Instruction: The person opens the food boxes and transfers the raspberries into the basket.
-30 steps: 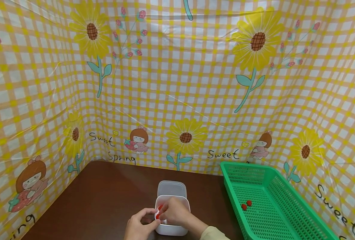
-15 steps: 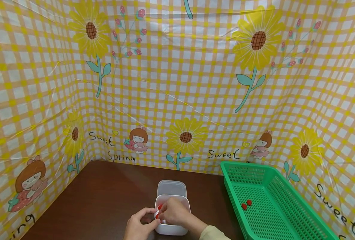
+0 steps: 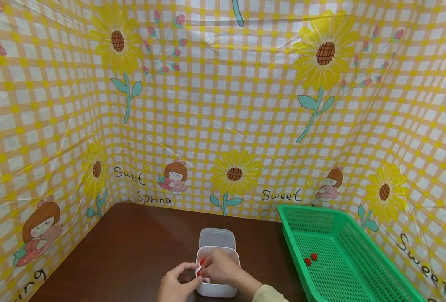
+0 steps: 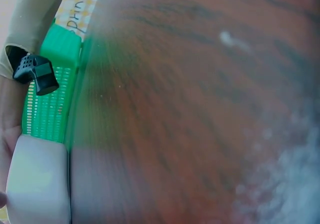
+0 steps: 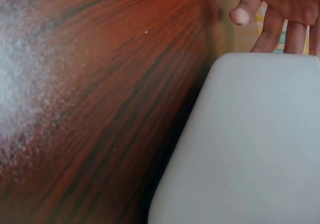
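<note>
The left hand [image 3: 178, 281], thumb and fingers parted, touched the left edge of the white box [image 3: 217, 290]; inside, near red pieces [image 3: 202, 261], the right hand [image 3: 221, 267] bent, its grip hidden.

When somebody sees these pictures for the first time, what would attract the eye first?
Probably the sunflower-printed checked sheet rising behind the brown table. Then the bright green basket at right, holding two small red pieces. At bottom centre, the right hand dips into a white container, with the left hand at its left side.
</note>
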A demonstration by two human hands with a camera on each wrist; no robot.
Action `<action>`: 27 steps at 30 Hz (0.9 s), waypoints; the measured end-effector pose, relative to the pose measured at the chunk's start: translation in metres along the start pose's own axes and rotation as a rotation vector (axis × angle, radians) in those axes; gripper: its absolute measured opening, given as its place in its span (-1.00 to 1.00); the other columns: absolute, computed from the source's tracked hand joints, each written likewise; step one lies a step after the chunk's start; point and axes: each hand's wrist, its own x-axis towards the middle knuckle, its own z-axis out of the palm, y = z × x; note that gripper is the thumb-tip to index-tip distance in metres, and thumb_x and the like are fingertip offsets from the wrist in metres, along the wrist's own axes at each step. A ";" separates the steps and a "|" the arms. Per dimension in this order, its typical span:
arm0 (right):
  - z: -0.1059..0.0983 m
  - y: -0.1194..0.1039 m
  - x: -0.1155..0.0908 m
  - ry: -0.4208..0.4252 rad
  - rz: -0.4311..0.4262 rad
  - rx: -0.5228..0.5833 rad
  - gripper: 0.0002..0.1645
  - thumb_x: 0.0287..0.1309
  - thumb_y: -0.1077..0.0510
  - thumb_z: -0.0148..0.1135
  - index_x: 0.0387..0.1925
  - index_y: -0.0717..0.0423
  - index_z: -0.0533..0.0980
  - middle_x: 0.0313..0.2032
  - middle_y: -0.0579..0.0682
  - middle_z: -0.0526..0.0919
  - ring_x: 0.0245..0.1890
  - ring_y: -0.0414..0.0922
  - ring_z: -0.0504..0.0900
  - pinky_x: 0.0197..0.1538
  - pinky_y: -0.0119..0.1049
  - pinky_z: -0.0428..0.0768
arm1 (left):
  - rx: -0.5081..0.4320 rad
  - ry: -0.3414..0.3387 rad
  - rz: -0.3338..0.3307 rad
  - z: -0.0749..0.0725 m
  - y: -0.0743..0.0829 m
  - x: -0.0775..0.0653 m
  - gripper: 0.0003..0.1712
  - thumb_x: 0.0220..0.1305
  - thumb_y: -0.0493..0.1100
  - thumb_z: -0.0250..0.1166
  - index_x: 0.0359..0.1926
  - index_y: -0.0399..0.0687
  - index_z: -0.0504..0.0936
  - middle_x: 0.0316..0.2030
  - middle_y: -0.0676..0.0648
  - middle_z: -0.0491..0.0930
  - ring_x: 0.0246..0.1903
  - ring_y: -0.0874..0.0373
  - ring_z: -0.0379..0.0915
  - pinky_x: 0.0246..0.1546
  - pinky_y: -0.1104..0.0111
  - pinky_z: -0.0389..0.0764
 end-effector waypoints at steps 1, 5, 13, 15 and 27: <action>0.000 0.001 0.000 -0.003 0.002 0.011 -0.83 -0.02 0.32 0.37 -0.66 0.18 0.69 -0.80 -0.33 0.38 -0.74 -0.39 0.22 -0.65 -0.53 0.09 | 0.002 0.000 0.005 0.000 -0.001 0.000 -0.63 0.01 -0.07 0.54 -0.11 -0.01 0.74 -0.29 -0.05 0.74 -0.36 0.24 0.57 -0.39 0.40 0.51; 0.000 0.003 0.001 -0.012 -0.011 0.041 -0.83 0.02 0.33 0.37 -0.63 0.23 0.68 -0.75 -0.22 0.51 -0.72 -0.39 0.31 -0.64 -0.54 0.16 | 0.000 0.001 0.008 0.001 -0.001 0.000 -0.63 0.01 -0.06 0.54 -0.11 0.00 0.74 -0.30 -0.05 0.74 -0.37 0.23 0.57 -0.40 0.38 0.50; -0.010 -0.005 0.000 -0.001 0.023 0.065 -0.89 0.03 0.35 0.34 -0.56 0.27 0.69 -0.65 0.06 0.67 -0.72 -0.32 0.38 -0.64 -0.50 0.32 | 0.017 0.013 0.011 0.001 -0.003 0.001 -0.65 0.03 -0.05 0.54 -0.13 0.01 0.74 -0.30 0.00 0.73 -0.37 0.25 0.55 -0.38 0.38 0.50; -0.013 -0.007 0.000 0.000 0.034 0.070 -0.89 0.02 0.36 0.33 -0.55 0.27 0.70 -0.63 0.08 0.68 -0.73 -0.30 0.40 -0.64 -0.49 0.35 | 0.023 0.015 0.016 0.001 -0.003 0.001 -0.65 0.03 -0.05 0.55 -0.13 0.02 0.74 -0.31 0.01 0.73 -0.38 0.26 0.54 -0.39 0.39 0.50; -0.040 -0.010 -0.001 -0.012 0.119 0.138 -0.89 0.10 0.27 0.37 -0.40 0.28 0.73 -0.57 0.17 0.71 -0.69 -0.23 0.42 -0.63 -0.42 0.34 | 0.003 -0.024 -0.025 0.000 -0.004 0.004 -0.65 0.07 -0.06 0.52 -0.10 0.00 0.73 -0.26 -0.04 0.74 -0.34 0.16 0.56 -0.37 0.28 0.54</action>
